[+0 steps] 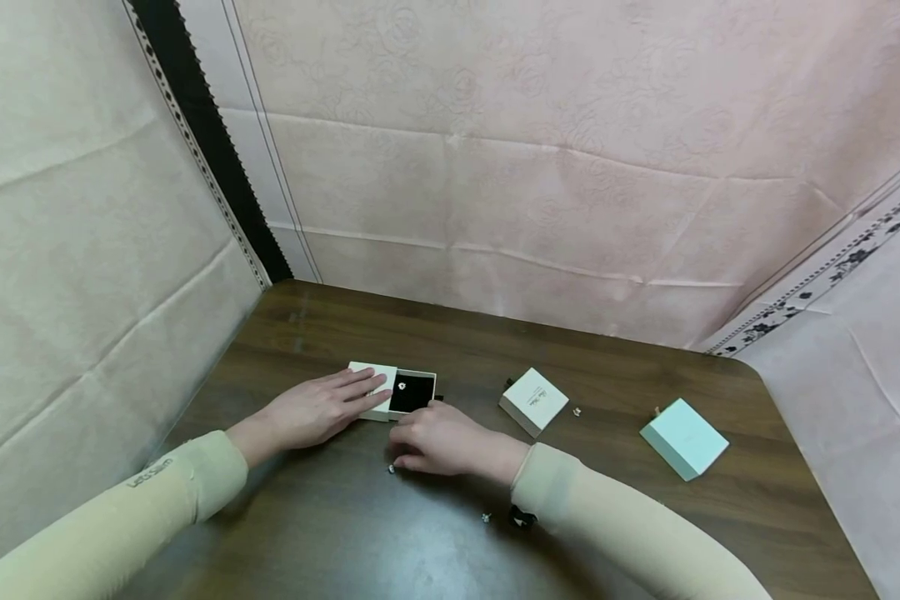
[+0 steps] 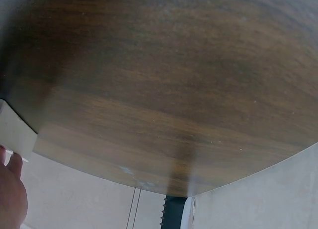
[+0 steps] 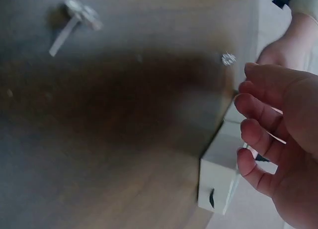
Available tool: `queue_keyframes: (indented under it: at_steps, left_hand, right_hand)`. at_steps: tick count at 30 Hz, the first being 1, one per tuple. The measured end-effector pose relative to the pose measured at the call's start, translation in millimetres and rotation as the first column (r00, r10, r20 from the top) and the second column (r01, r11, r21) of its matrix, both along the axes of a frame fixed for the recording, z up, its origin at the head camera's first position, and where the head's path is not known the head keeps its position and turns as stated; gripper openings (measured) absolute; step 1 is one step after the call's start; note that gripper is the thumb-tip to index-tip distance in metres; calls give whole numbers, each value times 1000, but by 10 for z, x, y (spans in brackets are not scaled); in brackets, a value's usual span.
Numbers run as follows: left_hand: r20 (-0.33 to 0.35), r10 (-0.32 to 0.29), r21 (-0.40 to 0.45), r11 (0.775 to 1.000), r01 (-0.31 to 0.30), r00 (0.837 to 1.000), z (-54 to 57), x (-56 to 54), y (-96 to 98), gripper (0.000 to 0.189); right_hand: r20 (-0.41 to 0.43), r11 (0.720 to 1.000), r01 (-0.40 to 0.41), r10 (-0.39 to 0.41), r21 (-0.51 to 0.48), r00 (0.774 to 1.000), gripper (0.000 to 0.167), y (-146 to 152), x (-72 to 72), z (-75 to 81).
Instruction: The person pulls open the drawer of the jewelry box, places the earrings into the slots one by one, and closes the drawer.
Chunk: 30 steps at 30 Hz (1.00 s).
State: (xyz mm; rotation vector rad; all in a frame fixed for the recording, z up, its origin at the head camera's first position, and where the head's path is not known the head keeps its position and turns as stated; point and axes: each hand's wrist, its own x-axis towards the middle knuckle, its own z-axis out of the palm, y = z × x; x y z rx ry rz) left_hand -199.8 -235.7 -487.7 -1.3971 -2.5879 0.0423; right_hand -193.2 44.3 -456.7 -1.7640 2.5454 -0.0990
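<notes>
A small white slide-out jewelry box (image 1: 387,372) lies partly open on the table, its drawer pulled to the right. On the black insert (image 1: 417,390) sits one small shiny stud (image 1: 402,386). My left hand (image 1: 318,408) rests over the box's cover with its fingers stretched out. Beside the drawer's front corner is my right hand (image 1: 442,440), its fingers loosely bent and nothing seen between them in the right wrist view. A sparkling stud earring (image 3: 228,58) lies on the table just off the thumb tip. A second stud (image 1: 486,517) lies nearer the front.
Right of the hands stands a white box (image 1: 536,400) with printed lettering, a stud (image 1: 577,412) beside it. A mint-green box (image 1: 686,437) stands farther right. The brown wooden table (image 1: 330,321) meets patterned cloth (image 1: 495,192) behind it.
</notes>
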Motion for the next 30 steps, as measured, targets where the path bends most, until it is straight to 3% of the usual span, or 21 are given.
queue_keyframes:
  at_steps: [13,30]
  left_hand:
    - [-14,-16,24,1000,17,1000,-3,13,-16,58]
    - [-19,-18,25,1000,18,1000,-13,1,2,60]
  right_hand:
    - [-55,997,-35,39,69,998,17,-82,93,-105]
    - [-95,996,-48,55,71,994,13,-104,133,-138]
